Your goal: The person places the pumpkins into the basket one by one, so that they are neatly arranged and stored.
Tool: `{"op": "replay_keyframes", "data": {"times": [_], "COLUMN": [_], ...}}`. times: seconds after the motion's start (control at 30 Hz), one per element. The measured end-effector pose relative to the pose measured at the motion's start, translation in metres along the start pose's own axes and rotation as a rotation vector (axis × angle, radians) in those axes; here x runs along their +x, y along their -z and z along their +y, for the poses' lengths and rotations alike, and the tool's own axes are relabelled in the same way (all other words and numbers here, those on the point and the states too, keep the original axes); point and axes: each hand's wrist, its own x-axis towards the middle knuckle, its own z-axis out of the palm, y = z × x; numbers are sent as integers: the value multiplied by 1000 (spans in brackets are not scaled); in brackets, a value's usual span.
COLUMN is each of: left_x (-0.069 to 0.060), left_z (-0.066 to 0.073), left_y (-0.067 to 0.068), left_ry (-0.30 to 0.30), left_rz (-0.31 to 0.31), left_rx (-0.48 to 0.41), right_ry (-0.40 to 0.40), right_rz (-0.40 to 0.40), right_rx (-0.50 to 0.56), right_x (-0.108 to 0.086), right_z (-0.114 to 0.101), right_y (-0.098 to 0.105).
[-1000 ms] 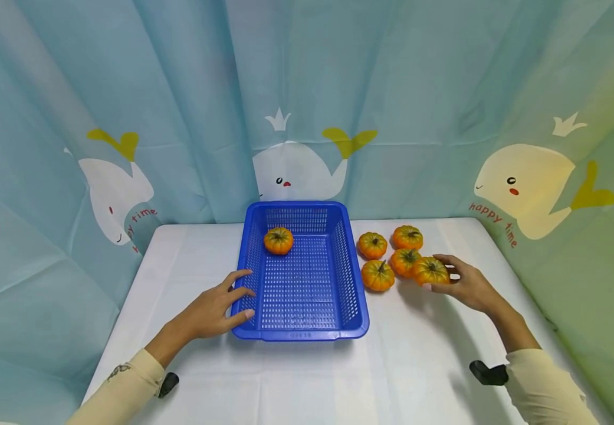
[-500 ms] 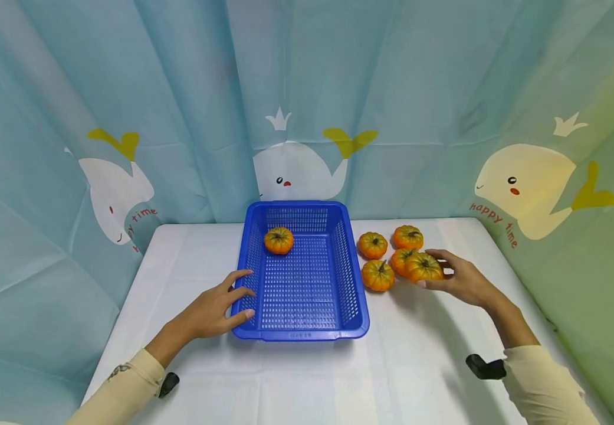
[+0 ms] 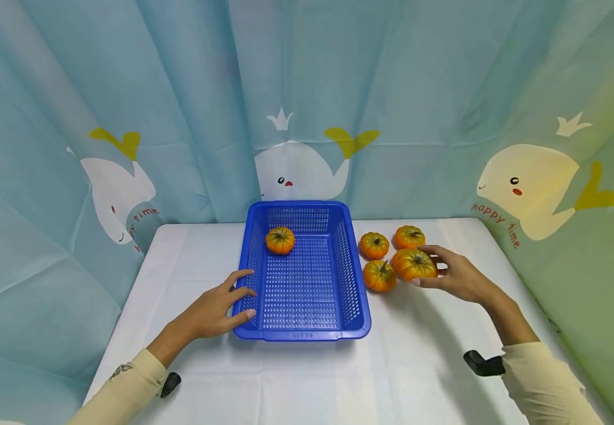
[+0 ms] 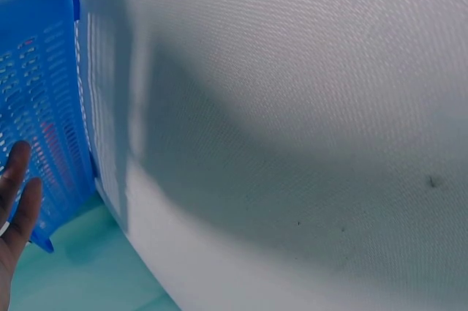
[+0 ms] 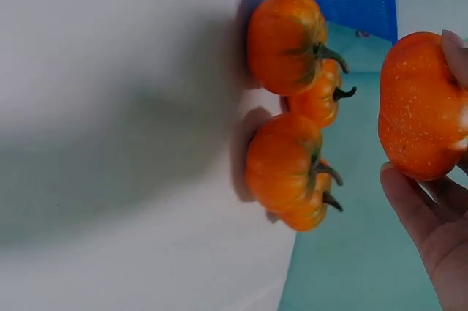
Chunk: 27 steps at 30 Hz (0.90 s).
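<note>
My right hand (image 3: 459, 276) grips a small orange pumpkin (image 3: 414, 264) between thumb and fingers. In the right wrist view, the held pumpkin (image 5: 417, 106) is raised off the white table, apart from several pumpkins standing there. Three of those show in the head view: one at the front (image 3: 379, 276), one behind it (image 3: 374, 245) and one at the back right (image 3: 409, 236). Another is hidden there behind the held pumpkin. My left hand (image 3: 212, 310) lies at the left rim of a blue plastic basket (image 3: 301, 335), fingers spread and relaxed. Inside the basket, toward its back left, sits one pumpkin (image 3: 280, 240).
The white table (image 3: 307, 383) carries the basket at its middle, with the pumpkins close along the basket's right side. A pale blue curtain (image 3: 190, 88) with printed whales hangs behind the table and at both sides.
My right hand has moved left with the held pumpkin, which now covers the pumpkin that showed behind it. The left hand and the basket have stayed in place.
</note>
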Motion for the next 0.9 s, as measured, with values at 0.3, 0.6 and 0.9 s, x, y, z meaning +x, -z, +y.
{"op": "replay_keyframes", "data": {"times": [0.3,0.6,0.9], "left_x": [0,1,0], "left_z": [-2,-3,-3], "left_y": [-2,-1,-1], "left_ry": [0,-12,-13], "left_rz": [0,1,0], "left_rx": [6,8,-2], "right_ry": [27,30,61], "right_rz": [-31,-87,-91], "right_rx": [-4,15,-11], "right_x": [5,11,20], "right_z": [-21,-42,-63], "right_y": [4,6,2]}}
